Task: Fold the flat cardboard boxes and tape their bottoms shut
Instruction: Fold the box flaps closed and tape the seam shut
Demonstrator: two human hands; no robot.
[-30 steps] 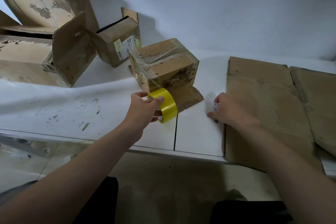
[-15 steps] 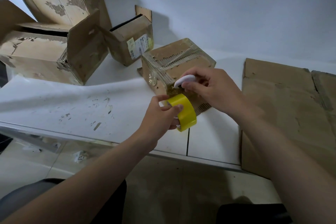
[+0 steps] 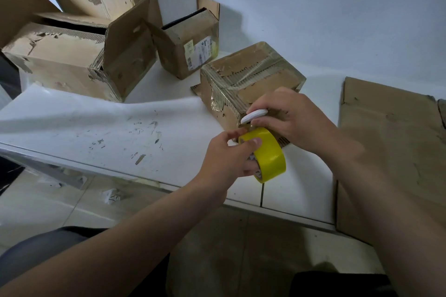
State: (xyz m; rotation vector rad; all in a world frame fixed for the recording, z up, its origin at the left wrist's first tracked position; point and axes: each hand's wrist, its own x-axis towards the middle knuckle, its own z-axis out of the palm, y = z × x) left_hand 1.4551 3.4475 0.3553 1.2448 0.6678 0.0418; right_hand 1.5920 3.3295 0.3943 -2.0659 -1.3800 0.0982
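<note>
One torn, taped box [image 3: 253,75]; L hand [image 3: 226,161] grips yellow tape [image 3: 271,157], R hand [image 3: 294,120] white tool [image 3: 254,115].

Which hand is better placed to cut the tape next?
Right. The right hand pinches the small white tool, likely a cutter, just above the yellow tape roll; the left hand is gripping that roll.

Your tape roll [image 3: 270,154] is bright yellow, the oval tool [image 3: 254,116] just above it plain white. At twelve o'clock, the brown box [image 3: 251,79] shows torn ribbed patches under glossy clear tape. The white table [image 3: 96,123] is flecked grey at nine o'clock, and the flat cardboard [image 3: 391,142] at three is plain brown.
</note>
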